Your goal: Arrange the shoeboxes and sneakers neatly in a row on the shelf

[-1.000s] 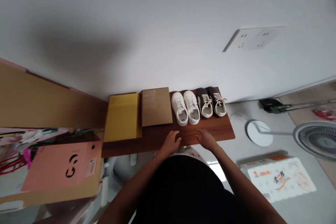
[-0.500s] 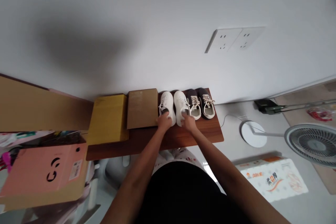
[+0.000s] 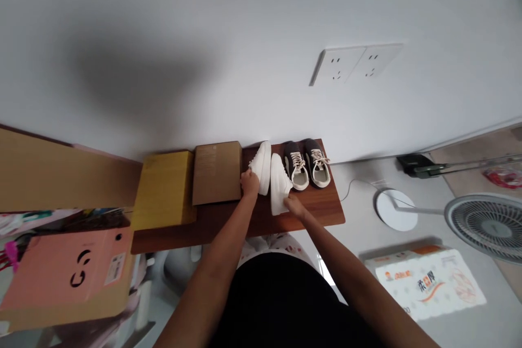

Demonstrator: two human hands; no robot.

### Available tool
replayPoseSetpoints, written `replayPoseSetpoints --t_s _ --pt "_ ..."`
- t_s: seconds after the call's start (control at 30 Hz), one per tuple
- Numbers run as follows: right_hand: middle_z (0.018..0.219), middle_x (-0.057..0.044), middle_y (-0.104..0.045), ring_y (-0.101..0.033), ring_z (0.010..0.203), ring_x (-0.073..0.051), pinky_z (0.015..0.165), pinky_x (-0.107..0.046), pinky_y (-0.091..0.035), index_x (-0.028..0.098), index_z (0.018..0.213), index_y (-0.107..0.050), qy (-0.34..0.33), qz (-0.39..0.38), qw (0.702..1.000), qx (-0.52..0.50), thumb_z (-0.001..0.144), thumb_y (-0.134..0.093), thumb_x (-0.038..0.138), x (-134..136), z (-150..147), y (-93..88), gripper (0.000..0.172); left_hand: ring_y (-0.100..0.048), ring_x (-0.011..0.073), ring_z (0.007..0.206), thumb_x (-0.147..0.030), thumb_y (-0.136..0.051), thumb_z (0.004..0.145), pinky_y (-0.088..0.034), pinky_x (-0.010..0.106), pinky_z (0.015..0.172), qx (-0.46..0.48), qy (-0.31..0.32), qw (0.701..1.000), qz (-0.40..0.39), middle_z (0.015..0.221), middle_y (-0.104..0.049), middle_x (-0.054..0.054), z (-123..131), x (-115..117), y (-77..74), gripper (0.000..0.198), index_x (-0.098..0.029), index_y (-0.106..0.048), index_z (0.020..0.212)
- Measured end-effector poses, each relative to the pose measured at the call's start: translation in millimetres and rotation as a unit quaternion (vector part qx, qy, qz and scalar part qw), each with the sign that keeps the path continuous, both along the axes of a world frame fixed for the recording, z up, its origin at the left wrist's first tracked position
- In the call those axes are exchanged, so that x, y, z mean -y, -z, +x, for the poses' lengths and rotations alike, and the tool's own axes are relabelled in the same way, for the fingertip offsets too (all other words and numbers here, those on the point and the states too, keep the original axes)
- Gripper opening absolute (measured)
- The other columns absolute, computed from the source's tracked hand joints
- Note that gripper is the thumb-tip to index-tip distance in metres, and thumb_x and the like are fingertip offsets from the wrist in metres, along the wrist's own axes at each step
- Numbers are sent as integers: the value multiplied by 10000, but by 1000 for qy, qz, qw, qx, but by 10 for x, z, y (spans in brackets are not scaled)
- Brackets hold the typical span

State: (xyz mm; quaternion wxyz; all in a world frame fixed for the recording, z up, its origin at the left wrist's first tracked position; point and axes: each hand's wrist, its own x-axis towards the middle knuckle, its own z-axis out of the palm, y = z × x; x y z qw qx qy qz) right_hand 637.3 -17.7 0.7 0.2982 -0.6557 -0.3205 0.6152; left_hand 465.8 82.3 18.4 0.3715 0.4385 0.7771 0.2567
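Note:
My left hand (image 3: 249, 182) is closed on the heel end of a white sneaker (image 3: 265, 168), which is tipped so that its side and sole edge show. Another white sneaker (image 3: 279, 185), tilted the other way, is gripped at its heel end by my right hand (image 3: 294, 204). Both sneakers are over a dark wooden shelf top (image 3: 261, 220); I cannot tell whether they rest on it. To their right stands a pair of dark sneakers with cream laces, the left dark sneaker (image 3: 297, 166) and the right dark sneaker (image 3: 318, 163).
Left of the shoes stand a brown cardboard box (image 3: 217, 172) and a yellow box (image 3: 163, 190). The wall (image 3: 244, 65) with a socket plate (image 3: 354, 62) rises behind. A pink box (image 3: 61, 272) is at left; a fan (image 3: 489, 225) and a wrapped white pack (image 3: 432, 283) are at right.
The white sneakers have gone from upright side by side to tilted opposite ways. The right-hand one has come nearer to me. My hands have shifted from the shoe openings to their outer heel sides.

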Motion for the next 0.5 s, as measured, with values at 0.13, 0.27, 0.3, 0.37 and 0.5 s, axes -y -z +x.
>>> replayPoseSetpoints --t_s 0.13,0.27,0.3,0.37,0.5 --pt "590 13 -505 -442 596 -143 567 -259 -364 197 629 -522 -14 22 1000 14 670 -447 209 -67 -79 -31 86 -622 256 1069 -173 -451 832 -481 339 921 5 -22 1000 11 991 -681 93 -60 61 -20 237 -192 -681 886" --pt "757 -36 -633 -571 766 -194 713 -286 -466 178 806 -624 0 52 994 96 715 -437 190 -63 -127 -44 209 -566 290 1234 -88 -479 777 -417 392 1064 -41 -15 999 2 1218 -620 166 -51 108 -131 352 -144 -658 1075" --pt "834 -60 -664 -596 853 -216 783 -307 -482 171 885 -648 -1 68 987 146 727 -447 184 -26 -87 -55 256 -521 296 1302 -67 -490 762 -379 404 1110 -59 -9 998 24 1311 -574 184 -14 139 -167 435 -132 -627 1170" --pt "997 -118 -688 -602 1020 -259 914 -356 -477 151 1036 -662 -12 109 961 255 761 -472 182 72 74 -98 335 -448 291 1383 -43 -497 755 -318 424 1168 -78 24 993 80 1416 -507 187 136 234 -222 569 -138 -552 1313" --pt "1247 -187 -629 -590 1157 -284 982 -394 -462 133 1258 -601 -25 138 900 413 880 -446 207 71 549 -246 416 -577 260 1234 -66 -472 810 -421 420 1098 4 199 977 74 1245 -635 156 797 470 -211 452 -170 -610 1228"
